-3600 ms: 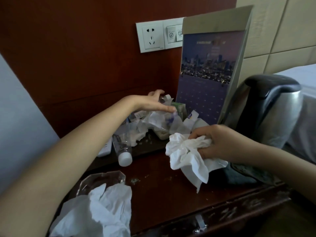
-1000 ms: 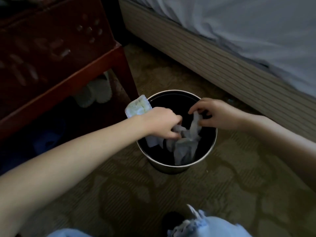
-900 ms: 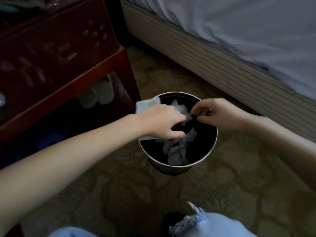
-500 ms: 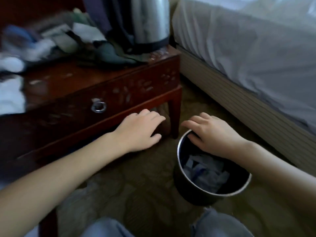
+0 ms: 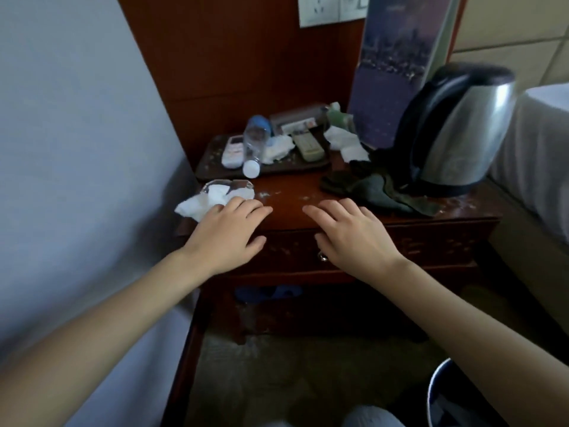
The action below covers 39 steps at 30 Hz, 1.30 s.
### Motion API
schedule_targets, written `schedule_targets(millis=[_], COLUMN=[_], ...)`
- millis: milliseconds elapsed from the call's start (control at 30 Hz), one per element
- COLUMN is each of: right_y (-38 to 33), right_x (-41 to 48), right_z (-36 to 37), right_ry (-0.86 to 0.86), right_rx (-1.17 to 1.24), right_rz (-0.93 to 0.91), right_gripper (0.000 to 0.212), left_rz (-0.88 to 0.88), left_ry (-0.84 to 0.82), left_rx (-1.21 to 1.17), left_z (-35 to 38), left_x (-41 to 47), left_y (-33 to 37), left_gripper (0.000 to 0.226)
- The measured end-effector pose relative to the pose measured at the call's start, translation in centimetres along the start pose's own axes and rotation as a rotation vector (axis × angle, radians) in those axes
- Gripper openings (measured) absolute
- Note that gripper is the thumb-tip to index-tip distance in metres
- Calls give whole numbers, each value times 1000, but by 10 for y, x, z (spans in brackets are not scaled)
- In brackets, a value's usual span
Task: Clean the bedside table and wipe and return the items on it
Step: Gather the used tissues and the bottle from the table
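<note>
The dark wooden bedside table (image 5: 289, 208) stands ahead, its top speckled with crumbs. My left hand (image 5: 228, 235) hovers open over its front left edge, fingertips beside a crumpled white tissue (image 5: 200, 203) lying in a glass ashtray (image 5: 229, 186). My right hand (image 5: 354, 238) is open over the front edge, above the drawer ring. A dark tray (image 5: 264, 167) at the back holds a lying plastic bottle (image 5: 254, 146), a white remote (image 5: 232, 151), a grey remote (image 5: 308, 146) and more tissues (image 5: 278, 147). Both hands hold nothing.
A steel kettle (image 5: 462, 131) stands at the right on the table, with a dark green cloth (image 5: 369, 189) in front of it. A purple calendar card (image 5: 397, 66) leans on the wall. A bed (image 5: 545, 143) lies right. The metal bin's rim (image 5: 434, 392) shows bottom right.
Both hands dropped tissues and wrappers into the bin, then rose empty to the table's front edge. The view lifted from the floor back to the table top.
</note>
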State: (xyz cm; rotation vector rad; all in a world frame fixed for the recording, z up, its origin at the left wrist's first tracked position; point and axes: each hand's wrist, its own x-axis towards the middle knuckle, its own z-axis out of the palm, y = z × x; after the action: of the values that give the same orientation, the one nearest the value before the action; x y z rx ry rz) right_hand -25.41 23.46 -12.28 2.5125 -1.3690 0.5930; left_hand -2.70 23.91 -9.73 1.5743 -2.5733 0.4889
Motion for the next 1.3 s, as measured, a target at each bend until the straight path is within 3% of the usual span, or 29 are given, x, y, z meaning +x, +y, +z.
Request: schedule_targets(millis=[167,267,433,567,733,867,1000,1100,1233,1300], right_y=[7,9,11,10,15,23,27,37,74,99], right_x=[54,82,140,196,256,267,264,263,264,258], right_z=[2,7,18,36,59,78,77,63,25,14], right_ry=[-43,-89,-173,-168,-231,-437,-290,-240,-144,-107], right_rx=[103,205,408,540,587,529,547,584,663,644], right_rz=[-70,-135,-203,-161,-42,-61,16,58,282,420], right_gripper=[48,50,50,47,44,37,29,20,12,9], left_rz=[-42,-119,-207,-49,108,201,149,135,158,201], left_ry=[26,2,-308,-440,-263,-67,-24,-3,-29,-104], left_rx=[122,44,-211,-389,-376,-547,-806,-837,-728,-660], left_z=[-16,-18,-1,23,41,52,44,23,12,13], left_x=[10,11,19,32,42,48,63,90,150,181], left_y=[-35,-53,-92,-117,-135,-143,-149,-155,-166,-170], left_gripper=[50,58,84,86,83,45,14,19,17,35])
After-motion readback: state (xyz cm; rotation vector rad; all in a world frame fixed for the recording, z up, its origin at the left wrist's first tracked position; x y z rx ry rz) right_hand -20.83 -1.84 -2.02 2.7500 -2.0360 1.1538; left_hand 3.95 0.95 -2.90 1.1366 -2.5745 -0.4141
